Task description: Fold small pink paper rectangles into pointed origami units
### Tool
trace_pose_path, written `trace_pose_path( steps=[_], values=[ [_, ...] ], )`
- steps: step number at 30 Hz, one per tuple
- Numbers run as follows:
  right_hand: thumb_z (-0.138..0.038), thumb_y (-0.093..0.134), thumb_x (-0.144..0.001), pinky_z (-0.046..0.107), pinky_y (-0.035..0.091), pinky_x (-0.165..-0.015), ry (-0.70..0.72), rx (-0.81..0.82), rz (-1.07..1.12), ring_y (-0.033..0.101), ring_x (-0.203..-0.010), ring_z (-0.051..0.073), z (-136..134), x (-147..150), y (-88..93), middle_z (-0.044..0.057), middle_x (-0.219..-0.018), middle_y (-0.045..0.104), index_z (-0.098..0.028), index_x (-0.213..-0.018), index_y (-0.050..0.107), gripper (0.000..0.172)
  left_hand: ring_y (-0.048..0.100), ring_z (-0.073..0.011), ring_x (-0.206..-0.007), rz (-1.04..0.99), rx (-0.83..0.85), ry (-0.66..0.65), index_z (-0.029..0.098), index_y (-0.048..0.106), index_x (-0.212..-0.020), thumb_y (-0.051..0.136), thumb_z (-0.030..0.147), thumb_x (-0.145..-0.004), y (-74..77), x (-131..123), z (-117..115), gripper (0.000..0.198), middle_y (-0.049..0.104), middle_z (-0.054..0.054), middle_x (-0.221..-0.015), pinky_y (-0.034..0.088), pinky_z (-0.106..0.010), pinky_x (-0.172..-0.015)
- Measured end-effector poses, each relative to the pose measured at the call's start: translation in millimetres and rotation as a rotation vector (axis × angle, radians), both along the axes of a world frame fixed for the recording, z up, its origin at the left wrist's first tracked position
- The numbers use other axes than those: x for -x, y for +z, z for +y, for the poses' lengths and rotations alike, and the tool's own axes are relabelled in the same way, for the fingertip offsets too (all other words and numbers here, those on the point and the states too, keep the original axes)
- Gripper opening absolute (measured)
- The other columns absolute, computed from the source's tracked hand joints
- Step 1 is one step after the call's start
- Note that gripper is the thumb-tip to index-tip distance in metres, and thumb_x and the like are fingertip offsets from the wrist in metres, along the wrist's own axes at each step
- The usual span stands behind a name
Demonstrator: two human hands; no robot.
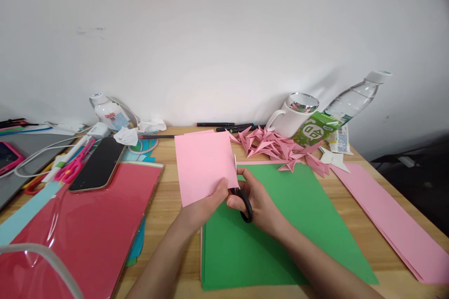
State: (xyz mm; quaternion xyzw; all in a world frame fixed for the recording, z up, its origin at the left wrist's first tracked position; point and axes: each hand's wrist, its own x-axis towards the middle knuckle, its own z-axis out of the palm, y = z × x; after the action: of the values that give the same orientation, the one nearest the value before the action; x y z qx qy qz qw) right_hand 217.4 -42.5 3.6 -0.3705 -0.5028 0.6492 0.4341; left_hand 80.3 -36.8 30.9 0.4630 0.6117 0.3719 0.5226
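My left hand [205, 208] pinches the lower right corner of a pink paper sheet [203, 166] and holds it up above the desk. My right hand [257, 201] grips black-handled scissors [245, 203], fingers through the loops. The blade tip [235, 161] shows at the sheet's right edge. Both hands hover over a green paper sheet [298, 224] lying flat on the wooden desk [168, 205].
A pile of folded pink paper pieces [277, 147] lies behind the green sheet. Pink strips [389, 219] lie at right. A white mug [293, 114], a green carton and a water bottle [354, 98] stand at the back. A red paper pack [91, 229], phone [98, 163] and pink scissors [73, 166] sit at left.
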Motion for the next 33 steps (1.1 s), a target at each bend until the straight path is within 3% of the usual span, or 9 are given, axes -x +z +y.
trace_pose_path(
  steps=[6,12,24,33],
  values=[
    [-0.055,0.071,-0.063,0.020,0.028,-0.048,0.006,0.002,0.015,0.034,-0.049,0.007,0,-1,0.9,-0.007,-0.063,0.045,-0.023,-0.097,0.032,0.061,0.056,-0.0233,-0.112,0.000,0.037,-0.008,0.019,0.060,-0.110,0.064,0.032,-0.074,-1.7,1,1,0.038,0.067,-0.009,-0.108,0.037,-0.033,-0.103],
    [-0.056,0.073,-0.060,0.020,0.028,-0.047,0.008,0.024,-0.007,0.038,-0.051,0.008,1,-2,2.5,-0.006,-0.064,0.048,-0.023,-0.097,0.031,0.065,0.057,-0.0233,-0.110,-0.036,0.029,0.003,0.020,0.059,-0.112,0.066,0.035,-0.072,-4.0,2,1,0.043,0.067,-0.008,-0.107,0.040,-0.032,-0.101],
    [-0.055,0.073,-0.060,0.019,0.031,-0.047,-0.015,0.026,-0.018,0.040,-0.051,0.008,1,-3,1.4,-0.006,-0.062,0.050,-0.022,-0.095,0.033,0.063,0.060,-0.0262,-0.104,-0.130,0.027,0.023,0.021,0.062,-0.107,0.070,0.038,-0.068,-12.3,4,2,0.043,0.069,-0.008,-0.100,0.048,-0.033,-0.092],
    [-0.056,0.073,-0.060,0.019,0.031,-0.047,-0.026,0.027,-0.023,0.040,-0.052,0.008,0,-3,2.9,-0.006,-0.061,0.049,-0.021,-0.094,0.033,0.063,0.057,-0.0270,-0.108,-0.094,-0.072,0.045,0.023,0.064,-0.101,0.071,0.036,-0.066,-30.0,13,4,0.039,0.069,-0.005,-0.096,0.047,-0.035,-0.092]
  ],
)
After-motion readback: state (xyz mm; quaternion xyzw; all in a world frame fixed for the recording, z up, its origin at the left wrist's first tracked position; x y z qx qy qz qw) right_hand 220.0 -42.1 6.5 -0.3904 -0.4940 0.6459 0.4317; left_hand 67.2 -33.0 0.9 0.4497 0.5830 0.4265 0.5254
